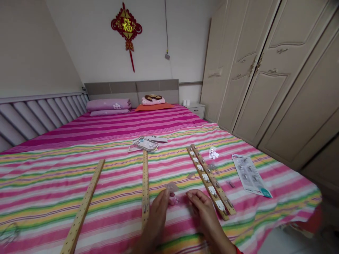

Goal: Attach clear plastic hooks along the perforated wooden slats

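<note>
Left hand point(158, 208) clamps a translucent plastic piece point(173, 186) (thin, flat); right hand point(202, 208) has fingertips together, contents unclear.

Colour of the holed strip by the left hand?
Strip: yellowish tan, best seen in the head view.

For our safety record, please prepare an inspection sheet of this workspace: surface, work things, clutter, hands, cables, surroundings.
Surface: striped cloth over the bed, creased.
Things: four wooden strips; the right-hand two lie side by side, bearing metal fittings.
Clutter: packaging pile, blister card, unidentified item at lower left.
Hands: left hand holds a translucent packet; right hand pinched, contents unclear.
Cables: one cord on the wall, box at its end.
Surroundings: wardrobe, headboard, wall ornament.
</note>
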Demonstrator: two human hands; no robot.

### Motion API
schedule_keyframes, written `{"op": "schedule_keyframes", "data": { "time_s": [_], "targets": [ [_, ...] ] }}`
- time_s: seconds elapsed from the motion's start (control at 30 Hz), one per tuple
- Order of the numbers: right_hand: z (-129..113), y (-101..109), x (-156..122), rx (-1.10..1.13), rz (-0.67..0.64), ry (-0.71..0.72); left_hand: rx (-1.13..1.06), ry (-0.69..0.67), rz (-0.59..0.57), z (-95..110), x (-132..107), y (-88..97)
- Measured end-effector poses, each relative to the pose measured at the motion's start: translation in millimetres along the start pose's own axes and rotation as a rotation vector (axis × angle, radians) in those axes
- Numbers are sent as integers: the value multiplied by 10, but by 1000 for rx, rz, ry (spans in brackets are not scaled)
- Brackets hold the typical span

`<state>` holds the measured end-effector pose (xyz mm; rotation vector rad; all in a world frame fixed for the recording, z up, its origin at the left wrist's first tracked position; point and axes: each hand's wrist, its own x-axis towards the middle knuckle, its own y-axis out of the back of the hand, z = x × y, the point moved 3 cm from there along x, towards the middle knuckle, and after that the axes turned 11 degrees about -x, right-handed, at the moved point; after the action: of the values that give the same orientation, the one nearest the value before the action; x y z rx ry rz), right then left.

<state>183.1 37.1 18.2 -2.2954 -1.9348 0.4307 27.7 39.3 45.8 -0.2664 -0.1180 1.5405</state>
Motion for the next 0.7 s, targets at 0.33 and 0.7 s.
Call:
{"op": "schedule_keyframes", "data": {
  "time_s": [0.33,0.7],
  "targets": [
    [-441,-375,-391,-55,-281,11,546,-628,25,392,-219,328],
    [-767,-444,-677,-473,-408,601,415,-477,-167,443,-302,484]
  ]
}}
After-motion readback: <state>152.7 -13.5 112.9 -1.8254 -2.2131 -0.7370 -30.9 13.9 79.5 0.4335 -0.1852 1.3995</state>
